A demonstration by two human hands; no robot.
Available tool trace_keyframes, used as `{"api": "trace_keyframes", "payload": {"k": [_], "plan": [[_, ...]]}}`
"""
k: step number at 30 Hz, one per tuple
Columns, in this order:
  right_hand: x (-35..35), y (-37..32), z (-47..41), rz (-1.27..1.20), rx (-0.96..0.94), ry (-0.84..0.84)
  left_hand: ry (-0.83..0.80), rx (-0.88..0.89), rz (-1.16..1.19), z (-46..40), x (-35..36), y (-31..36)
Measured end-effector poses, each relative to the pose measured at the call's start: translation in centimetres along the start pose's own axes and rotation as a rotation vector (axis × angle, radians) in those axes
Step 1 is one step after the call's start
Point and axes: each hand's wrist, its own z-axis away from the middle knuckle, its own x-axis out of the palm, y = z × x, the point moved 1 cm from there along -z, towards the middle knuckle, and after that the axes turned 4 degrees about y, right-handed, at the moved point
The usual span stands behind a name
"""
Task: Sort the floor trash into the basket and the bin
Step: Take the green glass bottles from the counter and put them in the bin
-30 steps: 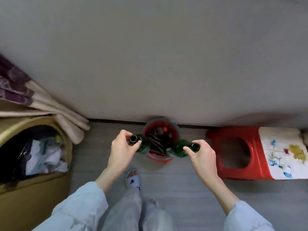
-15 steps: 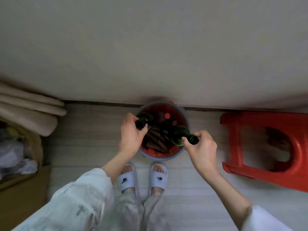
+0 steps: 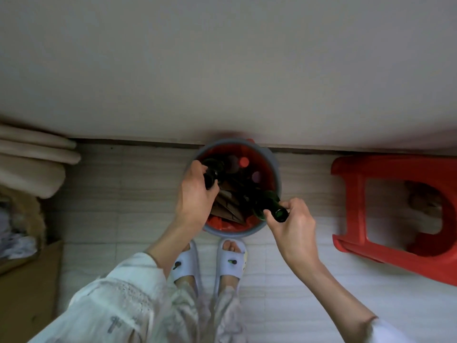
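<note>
Currently both hands are loaded: the left hand grips the neck of a dark bottle, the right hand pinches the neck of a green bottle. Both bottle bodies point down into the grey bin with its red liner, which stands on the floor against the wall, just ahead of the slippers.

Risks, as I judge them:
- Glass on glass. The bin looks near full, with caps and brown cardboard on top, so a drop from here could crack a bottle.
- The green bottle lies across the near rim. Released tilted, it may roll out towards the feet.
- Two simultaneous releases could knock the bottles together.

Hard to read:
- The dark bottle's body is lost in shadow behind the left hand.
- Bin depth and contents below the top layer are hidden.
- The box at left is cut off, its contents blurred.
- The red stool lies on its side, partly out of view.
</note>
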Motion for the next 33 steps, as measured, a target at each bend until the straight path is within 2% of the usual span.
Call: {"api": "trace_keyframes", "payload": {"k": [6,11,14,20,26,31,33], "plan": [[1.4,1.1,-0.5,0.162,-0.177,-0.123,-0.244,0.095,-0.34,0.7,2.2,-3.0],[2.9,3.0,-0.1,0.286,-0.315,-0.235,-0.34,0.122,-0.453,-0.9,1.6,-4.3],[4.0,3.6,-0.6,0.301,-0.321,-0.251,-0.356,0.104,-0.536,-0.9,2.0,-5.5],[6.0,3.7,-1.0,0.249,-0.354,-0.225,-0.284,0.094,-0.511,0.5,3.9,-7.3],[7.0,5.4,0.0,0.246,-0.451,-0.307,-0.28,0.082,-0.471,1.0,4.3,-8.7],[6.7,4.7,0.8,0.311,-0.378,-0.284,-0.43,0.039,-0.447,2.0,3.6,-8.7],[6.1,4.0,0.4,0.262,-0.353,-0.205,-0.491,0.047,-0.446,2.3,3.3,-8.5]]}}
